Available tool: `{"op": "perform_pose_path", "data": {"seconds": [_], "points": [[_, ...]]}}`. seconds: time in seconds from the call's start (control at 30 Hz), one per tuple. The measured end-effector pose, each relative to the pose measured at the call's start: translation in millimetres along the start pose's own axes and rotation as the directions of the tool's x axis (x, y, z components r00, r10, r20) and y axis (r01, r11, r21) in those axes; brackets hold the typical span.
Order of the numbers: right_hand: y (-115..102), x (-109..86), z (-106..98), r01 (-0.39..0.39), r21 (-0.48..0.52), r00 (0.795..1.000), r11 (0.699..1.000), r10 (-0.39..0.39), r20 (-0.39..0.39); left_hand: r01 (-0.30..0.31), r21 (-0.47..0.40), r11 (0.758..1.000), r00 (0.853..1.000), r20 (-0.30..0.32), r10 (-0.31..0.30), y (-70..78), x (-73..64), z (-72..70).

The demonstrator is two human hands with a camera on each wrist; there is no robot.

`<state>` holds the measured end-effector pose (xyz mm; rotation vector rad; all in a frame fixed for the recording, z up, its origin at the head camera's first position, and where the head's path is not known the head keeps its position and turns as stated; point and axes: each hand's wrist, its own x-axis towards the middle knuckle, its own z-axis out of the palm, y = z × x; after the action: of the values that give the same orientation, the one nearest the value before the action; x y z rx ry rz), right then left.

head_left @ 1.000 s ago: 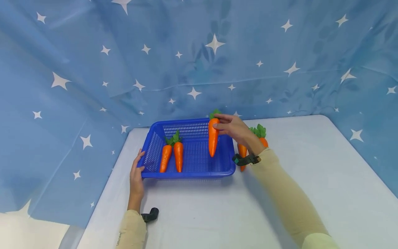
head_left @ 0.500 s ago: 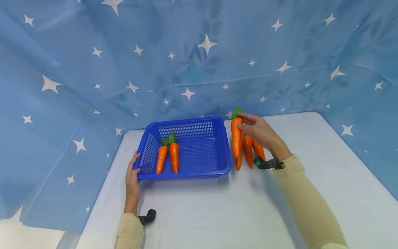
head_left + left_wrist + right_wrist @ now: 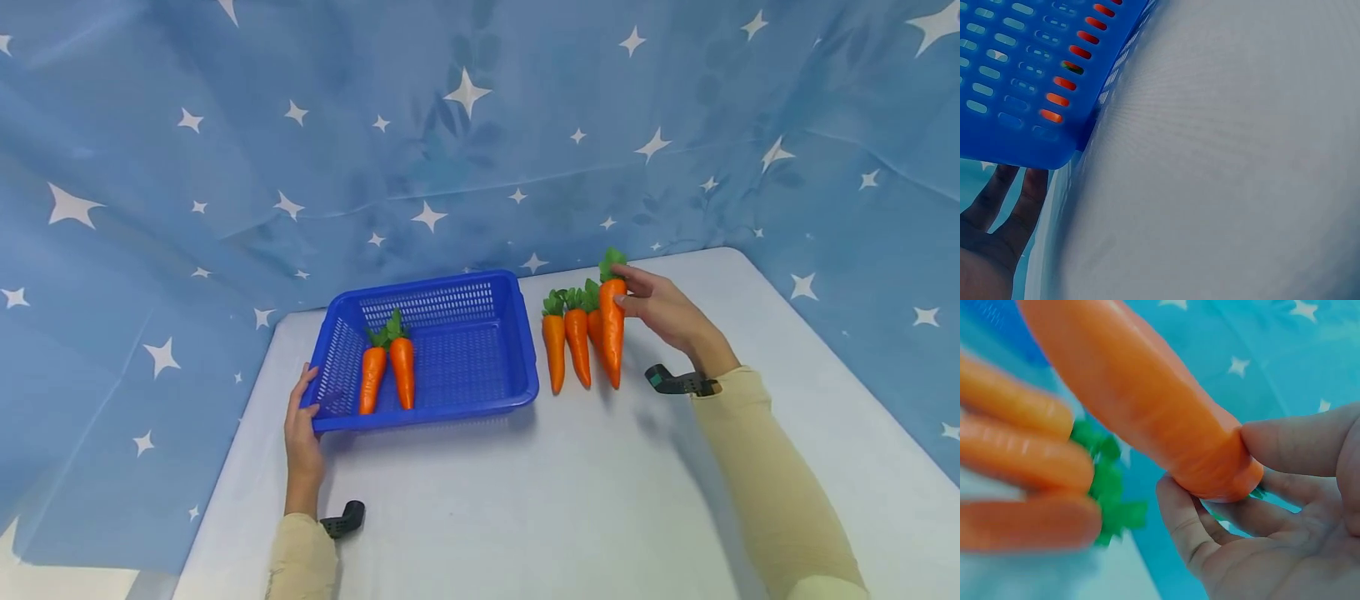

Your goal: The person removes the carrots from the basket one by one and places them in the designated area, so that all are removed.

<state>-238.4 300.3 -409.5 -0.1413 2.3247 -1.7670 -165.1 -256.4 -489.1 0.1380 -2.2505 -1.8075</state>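
My right hand pinches an orange toy carrot near its leafy top, thumb on one side and fingers on the other. Its tip hangs downward at the right end of a row of other carrots on the table. Seen from the right wrist, the held carrot slants across the view, above and beside the others. On the left, my left hand touches the left rim of the blue plastic basket, its fingers fairly straight. Two carrots lie side by side inside the basket's left half.
A white-covered table carries everything. Behind and to both sides hangs a blue curtain with white stars. A black wrist device sits on the right wrist, another on the left.
My right hand has carried the carrot rightward, out from above the basket, past the row of carrots to its right end. The left hand stays at the basket's rim; the head view has shifted.
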Motion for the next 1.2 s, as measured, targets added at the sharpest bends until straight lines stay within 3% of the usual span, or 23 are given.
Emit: {"op": "perform_pose_path", "data": {"seconds": [0.2,0.33,0.6,1.2], "points": [[20,-4.8,-13,-0.039,-0.072,0.998,0.997,0.036,-0.050,0.009,-0.022,1.000,1.000,-0.005,-0.009,2.2,-1.8,1.4],[33,2.5,-12,-0.056,-0.103,0.997,0.993,0.050,-0.065,0.021,-0.026,0.999,1.000,-0.017,-0.021,3.8,-2.8,-4.8],[45,3.8,-13,-0.117,-0.239,0.989,0.964,0.091,-0.118,0.018,-0.047,0.999,1.000,-0.013,-0.019,1.5,0.1,-0.5],[64,19.7,-1,-0.119,-0.342,0.979,0.932,0.052,-0.200,0.028,-0.071,0.997,0.999,-0.015,-0.029,1.6,-0.5,0.4]]}}
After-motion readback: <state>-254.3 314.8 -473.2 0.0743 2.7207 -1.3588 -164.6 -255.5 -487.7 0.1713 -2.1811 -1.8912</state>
